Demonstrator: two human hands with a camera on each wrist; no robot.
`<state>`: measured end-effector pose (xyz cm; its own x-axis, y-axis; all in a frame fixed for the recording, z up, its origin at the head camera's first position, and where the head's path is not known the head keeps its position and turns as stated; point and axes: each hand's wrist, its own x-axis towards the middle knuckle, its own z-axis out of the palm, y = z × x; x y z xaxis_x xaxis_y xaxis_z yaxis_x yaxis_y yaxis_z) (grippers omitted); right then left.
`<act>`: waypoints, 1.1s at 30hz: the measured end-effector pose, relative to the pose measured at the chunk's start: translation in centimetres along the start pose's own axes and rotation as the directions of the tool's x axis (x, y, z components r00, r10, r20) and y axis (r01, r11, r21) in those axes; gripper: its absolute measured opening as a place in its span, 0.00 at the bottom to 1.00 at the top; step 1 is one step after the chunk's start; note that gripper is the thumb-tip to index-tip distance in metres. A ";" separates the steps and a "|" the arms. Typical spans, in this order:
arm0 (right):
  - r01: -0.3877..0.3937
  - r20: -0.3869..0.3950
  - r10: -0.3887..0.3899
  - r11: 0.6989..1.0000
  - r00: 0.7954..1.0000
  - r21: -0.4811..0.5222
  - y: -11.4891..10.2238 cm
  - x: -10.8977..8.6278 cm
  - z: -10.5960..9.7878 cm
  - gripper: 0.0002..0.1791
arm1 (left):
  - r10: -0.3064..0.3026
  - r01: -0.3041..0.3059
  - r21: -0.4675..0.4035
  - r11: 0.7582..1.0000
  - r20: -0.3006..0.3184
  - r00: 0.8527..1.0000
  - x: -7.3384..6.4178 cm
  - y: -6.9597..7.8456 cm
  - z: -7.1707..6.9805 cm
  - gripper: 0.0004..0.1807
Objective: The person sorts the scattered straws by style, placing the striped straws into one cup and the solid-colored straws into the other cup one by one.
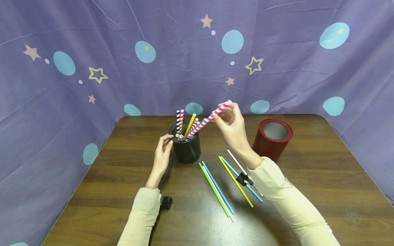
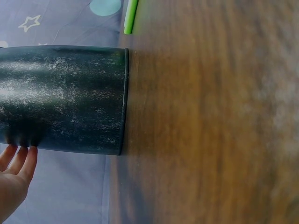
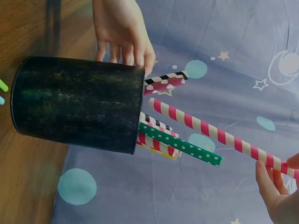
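My right hand [image 1: 233,128] pinches a pink-and-white striped paper straw [image 1: 209,119] near its upper end. The straw slants down to the left, and in the right wrist view its lower tip [image 3: 154,103] is just beyond the mouth of a black can [image 3: 77,102]. With fairly straight fingers, my left hand [image 1: 161,155] touches the can's left side near the rim; three fingertips [image 2: 32,151] show against its wall in the left wrist view. Several patterned straws stand inside, among them a yellow one [image 1: 190,123] and a green dotted one [image 3: 187,147].
A red can [image 1: 267,145] stands at the right behind my right forearm. Thin plain straws lie on the wooden table [image 1: 107,191]: a green one [image 1: 213,189], a yellow one [image 1: 236,182], blue and white ones. A purple patterned curtain [image 1: 184,82] hangs behind the table.
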<state>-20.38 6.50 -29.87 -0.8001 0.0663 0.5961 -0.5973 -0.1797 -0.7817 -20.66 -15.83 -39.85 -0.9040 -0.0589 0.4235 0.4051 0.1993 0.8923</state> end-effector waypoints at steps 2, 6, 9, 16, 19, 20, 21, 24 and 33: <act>0.003 0.009 -0.003 1.000 1.000 0.011 0.2 0.0 0.2 0.15 | 0.001 -0.001 -0.002 1.000 0.000 1.000 0.0 0.0 0.0 0.12; 0.013 0.025 -0.013 1.000 1.000 0.023 0.7 -0.1 0.5 0.14 | 0.001 -0.001 -0.004 1.000 0.000 1.000 0.0 0.0 0.0 0.12; 0.025 0.032 -0.026 0.999 0.999 0.022 1.0 -0.1 0.7 0.13 | 0.001 -0.001 0.001 1.000 -0.001 1.000 0.0 0.0 0.0 0.12; 0.021 0.046 -0.021 1.000 0.999 -0.017 1.6 -0.2 1.0 0.12 | -0.007 0.007 -0.001 1.000 -0.004 1.000 0.1 0.0 0.0 0.12; 0.013 0.060 -0.011 0.999 0.998 -0.038 2.0 -0.3 1.2 0.11 | -0.009 0.009 -0.008 1.000 -0.002 1.000 0.1 0.0 0.1 0.12; 0.010 0.065 -0.007 0.999 0.998 -0.045 2.1 -0.4 1.2 0.11 | -0.010 0.010 -0.010 1.000 -0.002 1.000 0.1 0.0 0.1 0.12; 0.008 0.071 -0.004 0.999 0.997 -0.052 2.3 -0.4 1.3 0.11 | -0.012 0.012 -0.013 1.000 -0.002 1.000 0.1 0.0 0.1 0.13; -0.001 0.094 0.006 0.999 0.996 -0.054 2.7 -0.5 1.4 0.11 | -0.014 0.014 -0.017 1.000 -0.004 1.000 0.1 0.0 0.1 0.12; -0.042 0.110 0.056 0.991 0.992 -0.126 1.8 -0.9 2.1 0.12 | -0.008 0.008 -0.023 1.000 -0.006 1.000 0.1 0.0 0.0 0.12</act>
<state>-20.62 4.01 -31.43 -0.8213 -0.0519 0.5682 -0.5656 -0.0574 -0.8227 -20.76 -15.82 -39.86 -0.9063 -0.0665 0.4174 0.4010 0.1766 0.8989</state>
